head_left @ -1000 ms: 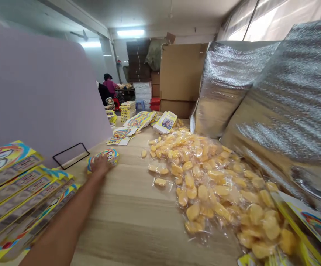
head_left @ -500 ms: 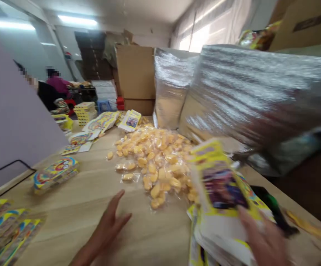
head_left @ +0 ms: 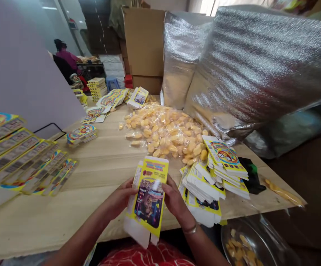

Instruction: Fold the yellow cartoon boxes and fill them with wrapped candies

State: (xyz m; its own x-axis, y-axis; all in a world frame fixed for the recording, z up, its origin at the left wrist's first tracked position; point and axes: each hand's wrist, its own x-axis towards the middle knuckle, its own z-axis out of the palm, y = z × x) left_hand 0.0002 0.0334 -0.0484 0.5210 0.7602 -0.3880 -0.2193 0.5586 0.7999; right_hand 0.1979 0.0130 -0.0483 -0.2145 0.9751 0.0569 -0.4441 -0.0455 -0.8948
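A yellow and white printed carton (head_left: 151,195) with open end flaps is held upright over the table's front edge. My left hand (head_left: 123,195) grips its left side, and my right hand (head_left: 175,197) has hold of the right edge. Beyond the carton lies a heap of yellow pieces in clear wrappers (head_left: 171,129). Right of my right hand, flat unfolded cartons (head_left: 204,183) are piled loosely, with more cartons (head_left: 227,157) on top at the back.
Rows of filled-out cartons (head_left: 19,155) stand at the left. One carton stack (head_left: 80,133) lies near a black wire stand (head_left: 49,127). Silver foil-wrapped bulks (head_left: 254,70) line the back right. A bowl (head_left: 243,245) sits below the table's right edge. Far back, a person (head_left: 66,59) sits.
My right hand has come from the right-hand pile to the middle with a carton. My left hand, open before, now holds that carton's other side. The view has tilted down and shifted left.
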